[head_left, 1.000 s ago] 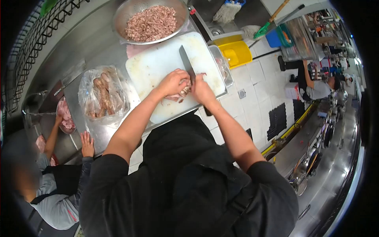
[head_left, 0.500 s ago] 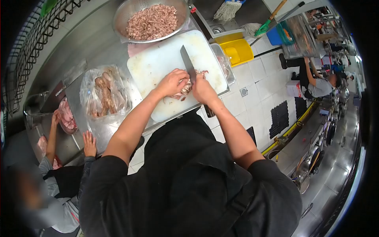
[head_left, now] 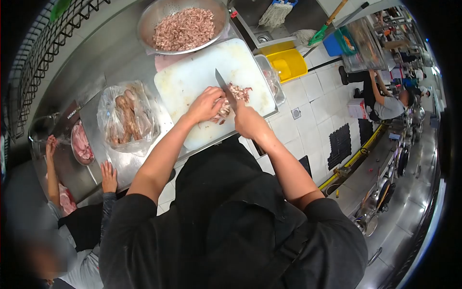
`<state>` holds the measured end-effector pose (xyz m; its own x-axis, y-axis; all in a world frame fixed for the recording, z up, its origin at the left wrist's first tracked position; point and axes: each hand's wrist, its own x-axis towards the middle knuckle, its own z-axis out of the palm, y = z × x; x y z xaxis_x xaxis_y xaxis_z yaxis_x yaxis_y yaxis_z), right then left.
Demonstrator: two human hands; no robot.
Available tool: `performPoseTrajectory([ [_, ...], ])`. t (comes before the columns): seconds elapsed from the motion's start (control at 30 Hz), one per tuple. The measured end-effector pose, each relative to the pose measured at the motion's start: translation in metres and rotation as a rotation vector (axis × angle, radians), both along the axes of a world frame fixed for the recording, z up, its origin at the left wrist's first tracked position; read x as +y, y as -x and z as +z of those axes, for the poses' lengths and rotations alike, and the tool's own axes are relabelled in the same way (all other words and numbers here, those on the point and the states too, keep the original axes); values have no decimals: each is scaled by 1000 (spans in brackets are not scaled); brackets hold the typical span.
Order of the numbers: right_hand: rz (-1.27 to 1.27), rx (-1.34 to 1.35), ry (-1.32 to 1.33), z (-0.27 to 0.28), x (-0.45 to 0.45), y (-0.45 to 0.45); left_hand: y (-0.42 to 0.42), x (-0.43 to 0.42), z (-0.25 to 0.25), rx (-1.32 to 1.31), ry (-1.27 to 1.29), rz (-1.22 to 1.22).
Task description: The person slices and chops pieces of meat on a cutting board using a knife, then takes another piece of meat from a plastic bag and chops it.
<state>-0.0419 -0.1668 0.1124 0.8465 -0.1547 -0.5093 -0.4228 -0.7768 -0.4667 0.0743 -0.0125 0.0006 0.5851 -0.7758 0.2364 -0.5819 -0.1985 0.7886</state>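
My right hand (head_left: 249, 122) is closed on the knife, its blade (head_left: 225, 87) pointing up and to the left over the white cutting board (head_left: 185, 86). On the board, my left hand (head_left: 207, 104) has its fingers bent and pressed on a piece of meat (head_left: 222, 114), just left of the blade. Chopped meat bits (head_left: 240, 92) lie to the right of the blade. Above the board stands a metal colander (head_left: 146, 30) with chopped meat (head_left: 185, 30) in it. A clear plastic bag (head_left: 105, 108) of long brownish meat pieces (head_left: 127, 115) rests left of the board.
At the left, a co-worker's hand (head_left: 109, 177) rests on the metal counter near a bowl of pink meat (head_left: 83, 142). A clear container (head_left: 269, 77) and a yellow bucket (head_left: 288, 65) are right of the board. Another person (head_left: 390, 107) is at the far right.
The knife and my right hand have shifted slightly down and left, and more chopped bits show right of the blade. The co-worker's other hand has moved away from the bowl of pink meat.
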Motion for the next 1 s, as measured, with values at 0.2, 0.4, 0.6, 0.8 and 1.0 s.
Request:
performPoseTrajectory([
  [0.2, -95, -184, 16, -61, 21, 2, 2, 4, -9, -30, 7, 2],
  [0.4, -30, -94, -32, -9, 6, 6, 2, 7, -4, -60, 21, 26],
  [0.6, -35, -182, 26, -58, 24, 6, 7, 11, -10, -14, -18, 12],
  [0.8, 22, -135, 23, -20, 10, 10, 1, 15, -1, -122, 23, 37],
  [1.0, 5, -74, 65, -54, 27, 17, 4, 19, -11, 4, -12, 33],
])
